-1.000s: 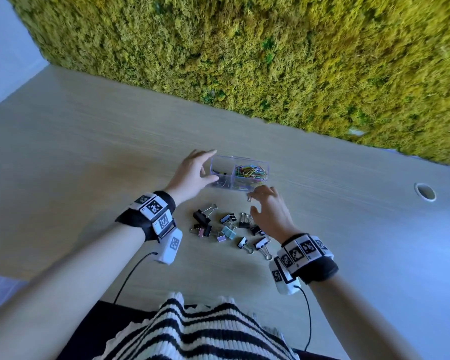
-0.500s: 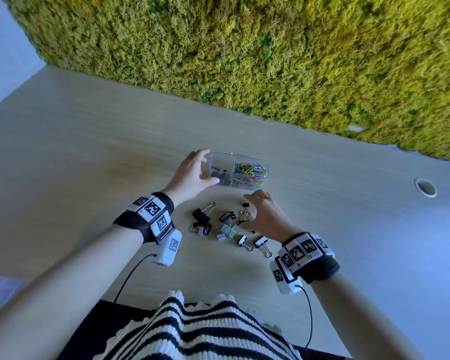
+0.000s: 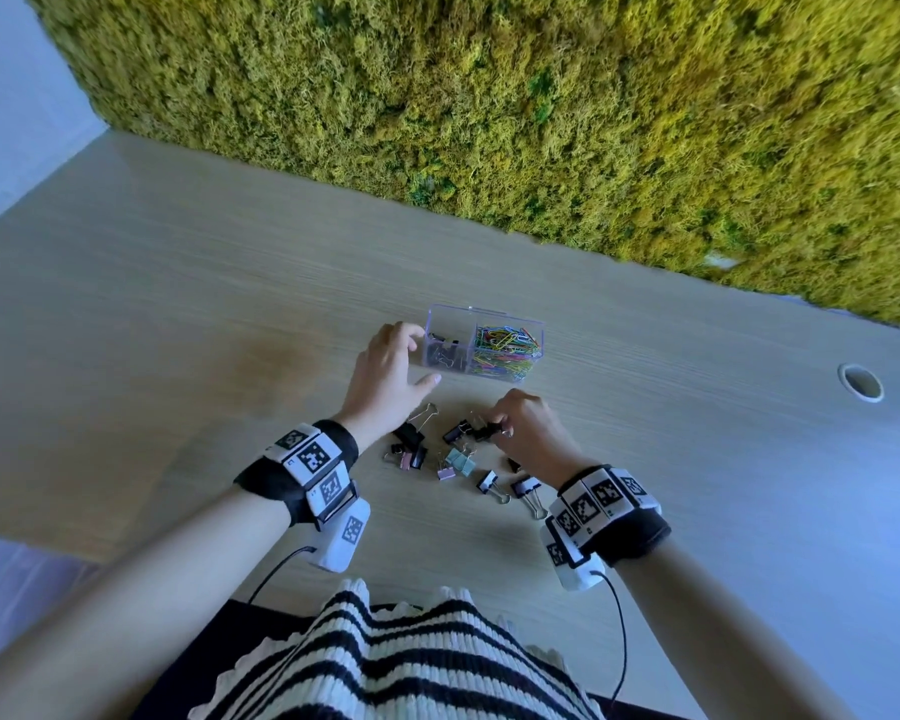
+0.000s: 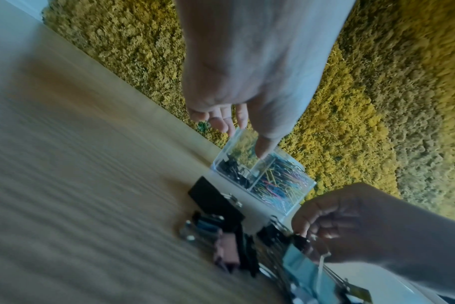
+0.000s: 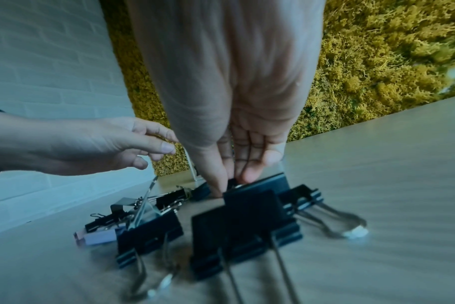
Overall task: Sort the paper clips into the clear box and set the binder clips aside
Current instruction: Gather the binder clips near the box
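Head view: left hand (image 3: pixel 391 374) fingers spread, steadying clear box (image 3: pixel 484 341) by left end; paper clips (image 3: pixel 505 350) in right compartment. Right hand (image 3: pixel 528 433) pinching black binder clip (image 3: pixel 481 432) in pile on table (image 3: pixel 178 304).

Left wrist: fingertips at box wall.

Right wrist: thumb and fingers (image 5: pixel 249 174) pinching small black clip. Step, likely: setting binder clips aside. Next: lift clear of pile.

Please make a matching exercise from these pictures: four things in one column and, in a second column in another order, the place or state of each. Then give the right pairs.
Things
1. coloured paper clips
2. left hand
3. right hand
4. binder clips on the table

Places or states
A. pinches a small black clip
B. loose heap in front of the clear box
C. at the box's left end, fingers spread
D. fill the box's right compartment

Pairs: 1-D, 2-C, 3-A, 4-B
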Demonstrator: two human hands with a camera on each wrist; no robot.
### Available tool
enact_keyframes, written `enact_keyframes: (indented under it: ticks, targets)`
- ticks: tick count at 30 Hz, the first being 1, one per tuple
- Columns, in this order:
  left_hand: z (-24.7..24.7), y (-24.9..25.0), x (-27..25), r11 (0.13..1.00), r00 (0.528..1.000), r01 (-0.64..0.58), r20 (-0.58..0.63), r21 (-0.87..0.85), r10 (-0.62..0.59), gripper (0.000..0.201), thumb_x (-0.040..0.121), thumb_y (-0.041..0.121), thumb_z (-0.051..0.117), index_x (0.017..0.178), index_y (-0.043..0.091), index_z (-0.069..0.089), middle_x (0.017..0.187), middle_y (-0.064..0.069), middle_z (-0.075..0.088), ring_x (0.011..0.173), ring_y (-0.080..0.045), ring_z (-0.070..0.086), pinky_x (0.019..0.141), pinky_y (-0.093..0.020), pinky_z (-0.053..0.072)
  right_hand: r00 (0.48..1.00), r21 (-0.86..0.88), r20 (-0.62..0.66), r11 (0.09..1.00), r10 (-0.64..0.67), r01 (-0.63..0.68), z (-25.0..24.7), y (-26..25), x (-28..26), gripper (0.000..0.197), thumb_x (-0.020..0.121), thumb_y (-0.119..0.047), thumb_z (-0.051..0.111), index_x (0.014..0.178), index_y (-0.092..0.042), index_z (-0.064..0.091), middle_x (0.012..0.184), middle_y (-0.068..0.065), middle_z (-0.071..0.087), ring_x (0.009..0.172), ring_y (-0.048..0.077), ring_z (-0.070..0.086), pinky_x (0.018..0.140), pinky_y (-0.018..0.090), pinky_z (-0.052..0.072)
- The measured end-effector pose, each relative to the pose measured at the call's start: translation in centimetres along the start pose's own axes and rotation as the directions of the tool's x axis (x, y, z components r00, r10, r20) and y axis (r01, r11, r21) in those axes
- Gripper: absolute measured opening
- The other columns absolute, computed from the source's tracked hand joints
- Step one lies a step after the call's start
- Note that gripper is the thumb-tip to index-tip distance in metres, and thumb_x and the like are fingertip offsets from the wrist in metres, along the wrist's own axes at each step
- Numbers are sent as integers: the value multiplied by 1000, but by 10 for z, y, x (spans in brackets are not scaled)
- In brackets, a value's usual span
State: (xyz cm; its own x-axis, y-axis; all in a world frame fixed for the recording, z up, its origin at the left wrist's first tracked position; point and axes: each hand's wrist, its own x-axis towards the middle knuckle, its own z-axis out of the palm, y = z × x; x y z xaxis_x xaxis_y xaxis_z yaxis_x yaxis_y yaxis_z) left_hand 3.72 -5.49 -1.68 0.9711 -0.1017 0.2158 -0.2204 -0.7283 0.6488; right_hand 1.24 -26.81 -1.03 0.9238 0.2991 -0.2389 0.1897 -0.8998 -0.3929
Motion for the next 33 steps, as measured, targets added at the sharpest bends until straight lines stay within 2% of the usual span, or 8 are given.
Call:
enact_keyframes:
  ticks: [6,10,13,16,20,24,27,33]
  targets:
    - [13,13,-16,998,998,-30,-62,55,33,38,71,21,76,98,12,50,93,-1,52,87,-21,51,75,-39,46,999,48,-19,998,28,-27,2,-1,-1,19,77,-1,56,91,-8,66,94,8,64,84,23,60,75,37,52]
    - [21,21,-17,985,958,-175,230,6,169,30,78,20,74,104,14,61,99,-1,59,93,-17,52,83,-39,48,999,59,-43,998,25,-23,3,2,-3,22,76,-4,56,95,-8,67,95,8,64,85,23,61,74,34,52]
    - [30,27,-12,974,882,-209,447,85,151,43,82,29,70,122,21,58,112,4,54,106,-14,46,90,-33,42,995,64,-100,998,19,-13,-2,6,-3,16,76,-6,60,88,-9,70,91,7,65,81,23,61,69,29,49]
    - [36,32,-7,959,820,-245,558,146,124,44,84,36,65,126,25,56,117,5,47,112,-14,40,92,-33,37,996,69,-81,997,27,-22,-9,10,-6,7,77,-7,64,81,-10,69,87,7,66,78,22,61,66,25,45]
    - [41,37,-5,951,831,-263,539,164,137,25,83,32,67,106,23,61,109,3,49,112,-16,42,89,-33,34,982,209,-187,977,1,38,-26,7,-11,4,78,-6,69,80,-9,71,81,2,67,70,13,56,66,22,42]
    - [39,34,-7,964,859,-230,493,134,137,26,74,29,73,93,18,59,100,2,55,100,-17,46,81,-32,38,859,263,-510,940,-53,215,-52,-20,2,4,75,-5,72,77,-9,71,80,-1,69,77,14,52,69,25,40]
    - [33,34,-11,973,880,-212,449,86,152,26,67,21,76,86,17,58,85,5,61,87,-14,49,76,-31,41,790,221,-605,932,-100,287,-65,-41,25,5,74,-7,72,79,-9,71,83,0,71,85,22,54,73,31,43]
    - [17,27,-15,996,927,-59,367,-69,80,12,72,8,73,77,15,64,73,6,63,68,-6,55,66,-22,43,883,180,-462,966,-85,187,-66,-50,60,27,74,-19,74,100,-15,71,94,-2,71,96,24,47,82,43,43]
